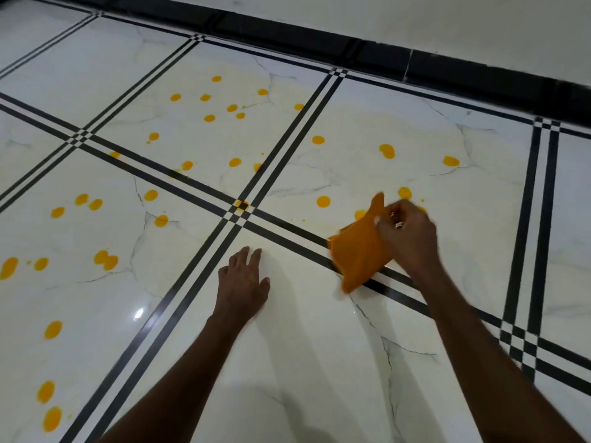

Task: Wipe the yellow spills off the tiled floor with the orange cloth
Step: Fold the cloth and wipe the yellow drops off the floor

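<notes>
My right hand (pixel 407 236) grips the orange cloth (pixel 358 254), which hangs folded just above a black tile stripe at centre right. Flat on the white tile, palm down with fingers spread, lies my left hand (pixel 244 281), holding nothing. Several yellow spills (pixel 323 201) dot the tiled floor (pixel 303 362): some sit right beside the cloth, others such as one blob (pixel 387 151) lie farther off, and more drops (pixel 105 259) spread across the left tiles.
A black skirting board (pixel 415 60) runs along the white wall at the top. Black double stripes (pixel 192 284) cross the glossy marble-look tiles. The near tile under my arms carries no yellow drops.
</notes>
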`<state>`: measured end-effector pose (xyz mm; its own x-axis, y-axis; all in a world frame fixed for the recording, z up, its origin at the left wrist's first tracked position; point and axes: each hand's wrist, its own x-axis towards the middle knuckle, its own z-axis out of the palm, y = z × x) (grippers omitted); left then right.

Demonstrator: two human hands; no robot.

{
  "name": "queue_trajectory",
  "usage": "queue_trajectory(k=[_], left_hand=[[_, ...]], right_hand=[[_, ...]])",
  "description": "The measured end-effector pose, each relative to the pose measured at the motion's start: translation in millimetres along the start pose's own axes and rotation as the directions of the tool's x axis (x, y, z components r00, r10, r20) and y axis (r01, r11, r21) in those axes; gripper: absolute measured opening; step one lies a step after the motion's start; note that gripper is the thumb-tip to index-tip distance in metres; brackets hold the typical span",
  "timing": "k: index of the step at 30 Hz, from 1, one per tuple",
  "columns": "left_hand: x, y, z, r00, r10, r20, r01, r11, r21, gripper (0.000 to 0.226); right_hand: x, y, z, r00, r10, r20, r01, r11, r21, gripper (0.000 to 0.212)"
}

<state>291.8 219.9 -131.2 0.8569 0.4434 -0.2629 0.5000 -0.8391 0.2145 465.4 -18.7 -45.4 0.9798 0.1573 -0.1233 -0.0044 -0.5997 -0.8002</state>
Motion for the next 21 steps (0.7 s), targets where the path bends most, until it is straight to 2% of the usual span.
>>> queue_trajectory(k=[3,5,6,10,12,14,15,17,21], left_hand=[[5,3,-3,0.999,0.001,-0.038,0.0,1.0,0.017,0.068],[9,8,-6,0.997,0.01,-0.076,-0.008,1.0,0.017,0.067],[13,13,-8,0.996,0.014,-0.091,-0.013,1.0,0.011,0.067],[23,30,-13,0.994,0.021,-0.103,-0.023,1.0,-0.011,0.063],[26,34,-11,0.994,0.025,-0.104,-0.027,1.0,-0.015,0.06],[26,33,-7,0.995,0.026,-0.097,-0.028,0.999,-0.026,0.058],[25,32,-3,0.996,0.027,-0.087,-0.03,0.999,-0.028,0.058],[20,28,3,0.997,0.039,-0.073,-0.04,0.999,-0.017,0.059],[16,25,9,0.993,0.08,-0.086,-0.08,0.997,0.009,0.062]], right_hand=[[6,-30,-19,0.971,-0.237,0.027,0.238,0.967,-0.091,0.01],[4,-38,-11,0.922,-0.381,0.073,0.388,0.901,-0.197,0.01],[2,-34,-2,0.905,-0.407,0.124,0.425,0.867,-0.26,0.01],[-28,11,62,0.883,-0.303,0.358,0.429,0.83,-0.357,0.017],[-34,42,90,0.848,-0.404,0.344,0.526,0.726,-0.443,0.031],[-22,66,100,0.798,-0.411,0.441,0.602,0.574,-0.555,0.049],[-12,78,99,0.786,-0.388,0.481,0.618,0.526,-0.584,0.057],[2,98,87,0.789,-0.366,0.493,0.614,0.511,-0.602,0.063],[-28,117,67,0.91,-0.292,0.293,0.414,0.62,-0.667,0.069]])
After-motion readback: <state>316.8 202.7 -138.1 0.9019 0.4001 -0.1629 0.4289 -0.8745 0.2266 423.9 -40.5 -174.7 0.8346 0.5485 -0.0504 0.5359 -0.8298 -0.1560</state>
